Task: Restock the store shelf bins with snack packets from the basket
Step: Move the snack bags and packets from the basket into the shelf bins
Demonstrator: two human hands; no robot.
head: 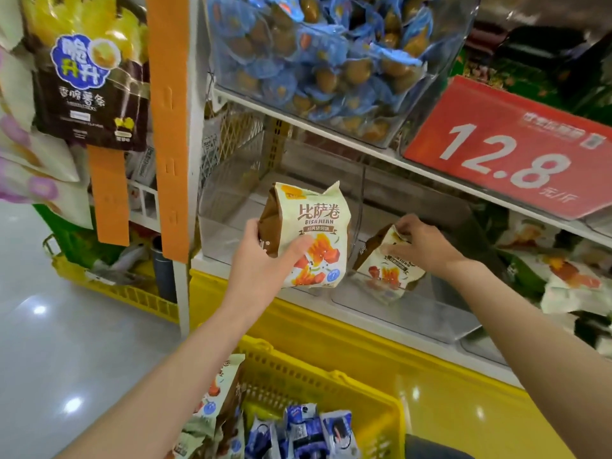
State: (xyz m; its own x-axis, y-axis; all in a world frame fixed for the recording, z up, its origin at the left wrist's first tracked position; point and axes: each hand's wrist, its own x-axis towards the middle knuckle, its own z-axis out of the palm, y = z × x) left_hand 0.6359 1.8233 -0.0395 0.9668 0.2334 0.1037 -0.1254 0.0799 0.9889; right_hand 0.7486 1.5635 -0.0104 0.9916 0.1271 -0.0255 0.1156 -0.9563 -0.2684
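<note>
My left hand [261,256] grips a cream-and-brown snack packet [314,226] upright in front of the clear left shelf bin [225,223]. My right hand [419,241] pinches the top of a second, matching packet [385,273], which stands inside the neighbouring clear bin [430,309]. Below, the yellow basket [347,389] holds more cream-and-brown packets [215,395] and several blue-and-white packets [304,432].
A clear bin of blue-wrapped snacks [318,58] sits on the shelf above, beside a red 12.8 price sign [506,154]. An orange upright strip [169,120] and hanging chip bags [89,84] stand left. More packets [569,279] fill the bin at right. A yellow ledge [430,385] runs below.
</note>
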